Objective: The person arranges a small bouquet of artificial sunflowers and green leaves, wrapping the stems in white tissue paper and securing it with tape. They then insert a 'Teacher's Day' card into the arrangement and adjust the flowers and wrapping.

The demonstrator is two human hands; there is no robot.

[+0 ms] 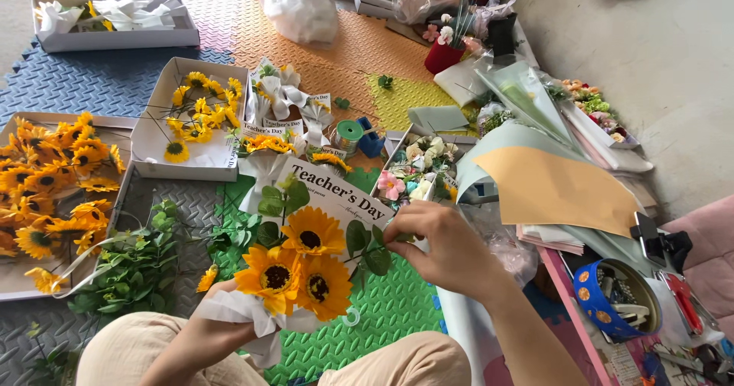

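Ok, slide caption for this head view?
Left hand grips white-wrapped yellow sunflower bouquet; right hand pinches its green leaf sprig.

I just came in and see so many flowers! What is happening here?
A person sitting on foam floor mats is putting together a small bouquet of three yellow artificial sunflowers. The left hand grips its white-wrapped stems, while the right hand pinches a green leafy sprig beside the blooms. A white printed card stands behind them. White cardboard boxes of more sunflowers lie nearby.
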